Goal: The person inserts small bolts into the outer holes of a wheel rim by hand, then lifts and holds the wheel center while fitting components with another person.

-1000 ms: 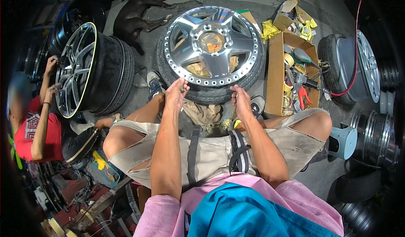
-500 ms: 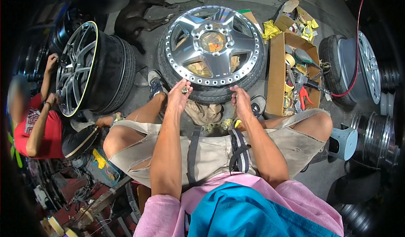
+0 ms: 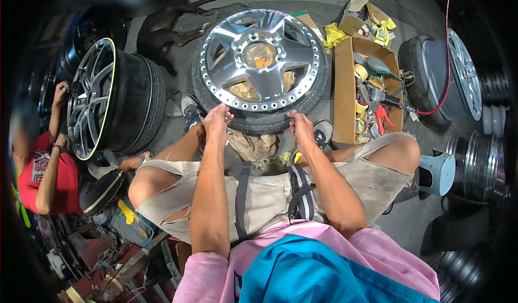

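In front of me a polished five-spoke wheel rim (image 3: pixel 270 82) lies face up on a black tire (image 3: pixel 259 124), with a ring of small holes around its lip. Close to the rim's lower left edge is my left hand (image 3: pixel 217 122), its fingers curled together; what they hold, if anything, is hidden. My right hand (image 3: pixel 302 128) is beside the tire's lower right side, thumb and fingers pinched together. Anything in that pinch is too small to name. A crumpled tan cloth (image 3: pixel 252 145) lies on the floor between my hands.
At right stands a cardboard box (image 3: pixel 341 90) of tools, including a green-grey power tool (image 3: pixel 376 66). Another tire (image 3: pixel 413 76) and a blue stool (image 3: pixel 437 173) are farther right. At left a person in red (image 3: pixel 51 176) handles an upright wheel (image 3: pixel 94 98). A dark dog (image 3: pixel 162 28) lies behind.
The view has shifted, so the wheel and box appear farther left. My left fingers have curled over; a small brassy thing seen in that hand before is now hidden.
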A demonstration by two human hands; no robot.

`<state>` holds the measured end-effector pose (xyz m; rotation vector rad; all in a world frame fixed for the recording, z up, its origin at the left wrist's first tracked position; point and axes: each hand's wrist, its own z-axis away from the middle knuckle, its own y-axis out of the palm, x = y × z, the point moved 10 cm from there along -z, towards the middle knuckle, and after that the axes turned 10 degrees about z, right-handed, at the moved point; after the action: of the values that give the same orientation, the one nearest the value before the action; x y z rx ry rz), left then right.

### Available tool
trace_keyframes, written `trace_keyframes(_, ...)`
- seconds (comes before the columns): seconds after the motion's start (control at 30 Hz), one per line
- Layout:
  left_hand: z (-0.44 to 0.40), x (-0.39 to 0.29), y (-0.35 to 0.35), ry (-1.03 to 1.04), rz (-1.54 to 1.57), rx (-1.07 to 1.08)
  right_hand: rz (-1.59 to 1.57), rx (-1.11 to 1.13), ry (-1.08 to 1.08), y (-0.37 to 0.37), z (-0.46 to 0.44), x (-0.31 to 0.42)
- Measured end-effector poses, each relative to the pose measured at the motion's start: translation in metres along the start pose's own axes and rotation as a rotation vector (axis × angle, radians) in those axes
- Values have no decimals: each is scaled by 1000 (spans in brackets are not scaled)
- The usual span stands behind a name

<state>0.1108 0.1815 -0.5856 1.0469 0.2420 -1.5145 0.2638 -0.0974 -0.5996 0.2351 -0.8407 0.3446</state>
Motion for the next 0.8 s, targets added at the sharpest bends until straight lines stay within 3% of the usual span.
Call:
trace_keyframes(0.07,-9,6,-30,19,-26,-165,30,-43,-15,-5,-3,0)
trace_keyframes(0.2,6,20,-35,-58,-327,-187,-66,-109,-30,-10,-6,10)
trace_keyframes(0.27,15,20,-24,-46,-429,-123,71,-162,-202,-14,-6,26)
trace_keyframes(0.33,24,13,-3,-47,-758,-11,53,-187,-188,-20,-4,28)
trace_keyframes(0.43,38,18,29,-52,-749,55,295,-357,-444,-34,3,52)
trace_keyframes(0.5,43,17,51,26,-893,150,362,-369,-474,-38,4,57)
trace_keyframes(0.57,55,35,69,-42,-891,255,433,-376,-506,-40,11,65)
trace_keyframes(0.63,75,50,95,-103,-951,384,649,-339,-796,-20,51,108)
trace_keyframes(0.8,101,62,135,27,-992,493,841,-218,-799,1,65,118)
